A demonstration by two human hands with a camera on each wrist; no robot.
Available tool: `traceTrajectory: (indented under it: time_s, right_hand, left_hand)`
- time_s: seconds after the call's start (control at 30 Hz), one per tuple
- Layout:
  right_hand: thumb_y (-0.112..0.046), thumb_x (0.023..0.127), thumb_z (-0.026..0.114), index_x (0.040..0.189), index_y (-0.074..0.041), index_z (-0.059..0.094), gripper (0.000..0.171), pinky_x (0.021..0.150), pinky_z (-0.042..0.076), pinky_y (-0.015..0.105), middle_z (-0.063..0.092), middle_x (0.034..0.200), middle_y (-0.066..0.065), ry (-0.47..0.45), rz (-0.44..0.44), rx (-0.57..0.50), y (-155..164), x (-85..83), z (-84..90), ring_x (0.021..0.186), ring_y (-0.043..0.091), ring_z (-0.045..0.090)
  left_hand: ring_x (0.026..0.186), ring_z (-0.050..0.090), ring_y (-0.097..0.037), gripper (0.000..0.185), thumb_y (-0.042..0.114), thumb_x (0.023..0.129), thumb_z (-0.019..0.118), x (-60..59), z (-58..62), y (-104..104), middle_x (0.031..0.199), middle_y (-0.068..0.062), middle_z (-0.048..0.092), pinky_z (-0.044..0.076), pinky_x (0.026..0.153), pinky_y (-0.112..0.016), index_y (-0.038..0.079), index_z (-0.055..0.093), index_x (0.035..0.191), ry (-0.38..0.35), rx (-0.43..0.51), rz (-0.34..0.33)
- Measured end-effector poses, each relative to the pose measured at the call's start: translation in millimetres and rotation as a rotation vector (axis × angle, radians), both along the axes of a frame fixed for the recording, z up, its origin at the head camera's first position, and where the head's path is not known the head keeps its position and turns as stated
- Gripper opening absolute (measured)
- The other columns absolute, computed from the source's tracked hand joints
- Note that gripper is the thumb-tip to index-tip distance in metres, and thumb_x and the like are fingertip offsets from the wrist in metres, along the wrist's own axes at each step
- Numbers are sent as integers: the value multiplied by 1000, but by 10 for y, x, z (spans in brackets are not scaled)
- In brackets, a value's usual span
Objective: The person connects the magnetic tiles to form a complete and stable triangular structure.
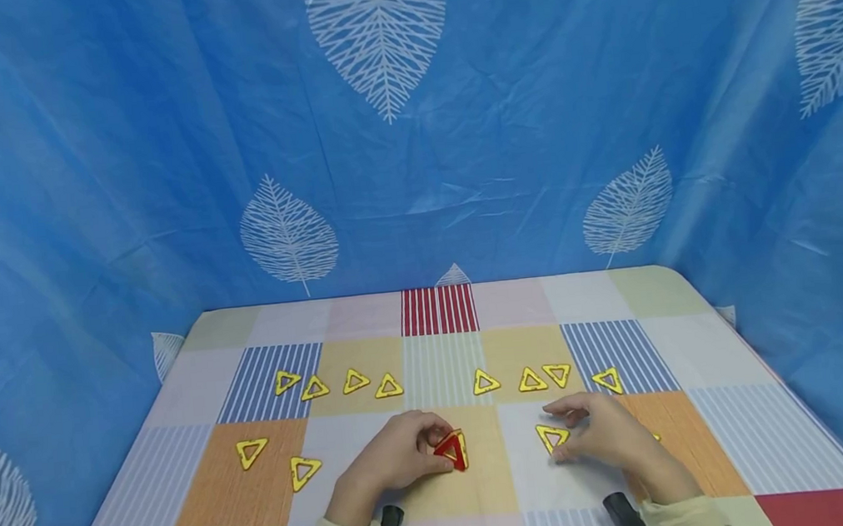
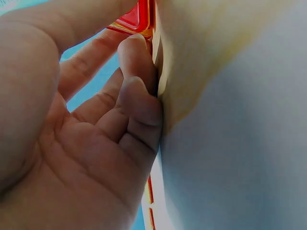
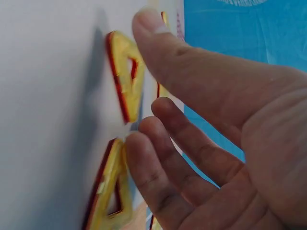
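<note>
Left hand [image 1: 397, 457] pinches the red triangle [image 1: 453, 450] upright on the surface [image 1: 709, 455]; right hand [image 1: 605, 435], fingers relaxed, touches one yellow triangle [image 1: 552, 436]. Remaining triangles lie loose, unassembled.

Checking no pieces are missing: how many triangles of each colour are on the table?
Yellow triangles: 11
Red triangles: 1, pinched by the left hand
Total: 12
Yellow slivers beside the red one and under the right hand may be more; cannot tell.
</note>
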State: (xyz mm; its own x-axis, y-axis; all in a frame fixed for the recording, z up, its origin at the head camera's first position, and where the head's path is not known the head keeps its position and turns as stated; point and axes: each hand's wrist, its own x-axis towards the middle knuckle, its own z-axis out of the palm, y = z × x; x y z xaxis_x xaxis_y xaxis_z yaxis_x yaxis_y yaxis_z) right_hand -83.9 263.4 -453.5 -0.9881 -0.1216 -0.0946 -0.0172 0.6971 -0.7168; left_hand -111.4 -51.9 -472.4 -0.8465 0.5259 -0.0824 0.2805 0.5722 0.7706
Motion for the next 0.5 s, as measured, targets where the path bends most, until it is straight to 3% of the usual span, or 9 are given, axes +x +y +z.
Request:
traceTrajectory:
  time_s: [0.5]
  right_hand:
    - [-8,63,93,111,1,74,53,75,54,31,72,105,9,-14,84,-50,84,3,-63,89,20,66]
  left_hand:
    - [68,53,-8,38,16,77,90,-7,-24,-8,88,9,59,46,58,-24,12,73,110,-40,6,16]
